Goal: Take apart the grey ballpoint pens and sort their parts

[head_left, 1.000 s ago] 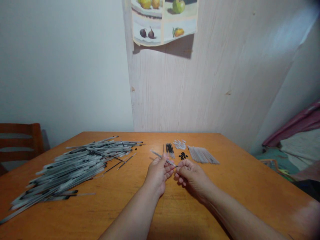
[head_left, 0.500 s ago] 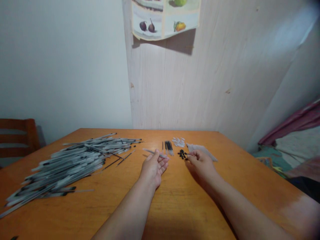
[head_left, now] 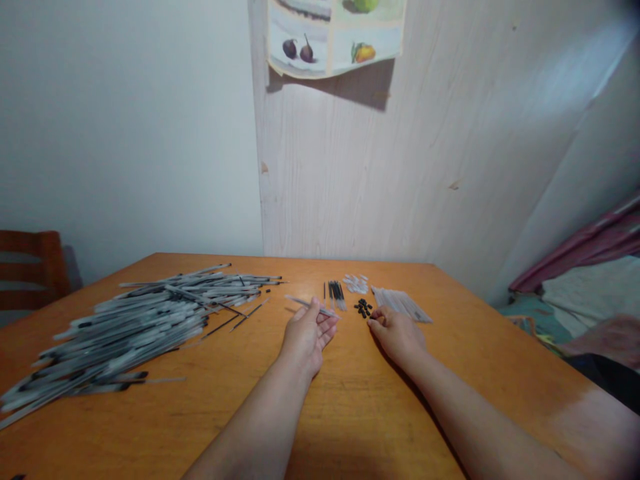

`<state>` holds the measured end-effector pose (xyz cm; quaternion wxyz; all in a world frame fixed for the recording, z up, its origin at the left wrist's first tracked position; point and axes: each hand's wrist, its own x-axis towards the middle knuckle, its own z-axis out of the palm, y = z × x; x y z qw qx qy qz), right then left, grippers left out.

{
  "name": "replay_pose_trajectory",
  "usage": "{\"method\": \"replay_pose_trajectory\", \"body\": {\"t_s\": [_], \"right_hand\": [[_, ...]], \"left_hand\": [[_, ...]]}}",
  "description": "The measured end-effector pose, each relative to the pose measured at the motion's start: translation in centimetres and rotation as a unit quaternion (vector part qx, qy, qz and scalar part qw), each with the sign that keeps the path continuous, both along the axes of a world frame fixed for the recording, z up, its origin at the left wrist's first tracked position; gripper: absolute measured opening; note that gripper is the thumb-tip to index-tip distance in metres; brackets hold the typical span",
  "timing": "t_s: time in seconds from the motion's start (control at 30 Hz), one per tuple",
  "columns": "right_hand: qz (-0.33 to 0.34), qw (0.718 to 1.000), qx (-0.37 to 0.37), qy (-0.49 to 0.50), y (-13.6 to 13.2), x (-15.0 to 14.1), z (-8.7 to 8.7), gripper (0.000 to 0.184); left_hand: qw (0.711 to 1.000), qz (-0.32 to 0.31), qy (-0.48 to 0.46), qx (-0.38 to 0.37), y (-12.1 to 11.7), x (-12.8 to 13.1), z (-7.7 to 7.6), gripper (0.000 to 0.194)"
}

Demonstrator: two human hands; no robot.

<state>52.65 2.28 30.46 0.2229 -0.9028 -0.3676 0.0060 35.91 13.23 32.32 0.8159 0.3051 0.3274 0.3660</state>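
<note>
My left hand (head_left: pixel 303 339) is closed on a thin translucent pen barrel (head_left: pixel 296 301), pinched between thumb and fingers. It points up to the left above the table. To the right, my right hand (head_left: pixel 400 337) rests low with thumb and forefinger pressed together at a small black plug (head_left: pixel 371 321), mostly covered by the fingertips. Just beyond those fingertips lies a little heap of black plugs (head_left: pixel 363 307). Black-ended refills (head_left: pixel 335 293) are lined up past my left hand, and several clear caps (head_left: pixel 355 285) lie behind the plugs. Clear barrels (head_left: pixel 401 305) sit in a row beyond my right hand.
A large pile of pens (head_left: pixel 145 320) with black ends covers the left of the wooden table (head_left: pixel 345 413). Loose black refills (head_left: pixel 223 325) lie at its right edge. A chair (head_left: pixel 33 267) stands at far left, and a wall (head_left: pixel 345 193) rises behind the table.
My right hand has lowered slightly toward me, its fingertips now at the near edge of the plug heap. My left hand keeps the barrel in nearly the same place.
</note>
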Motion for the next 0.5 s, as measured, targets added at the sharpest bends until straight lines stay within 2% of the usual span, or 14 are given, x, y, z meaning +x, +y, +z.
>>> {"method": "replay_pose_trajectory", "body": {"t_s": [0.23,0.5], "right_hand": [[-0.002,1.0,0.007,-0.007,-0.3,0.2,-0.2,0.022],[-0.01,0.991,0.132,0.023,-0.8,2.0,-0.7,0.024]], "left_hand": [[1.0,0.0,0.009,0.002,0.0,0.0,0.1,0.026],[1.0,-0.005,0.011,0.006,0.0,0.0,-0.2,0.026]]}}
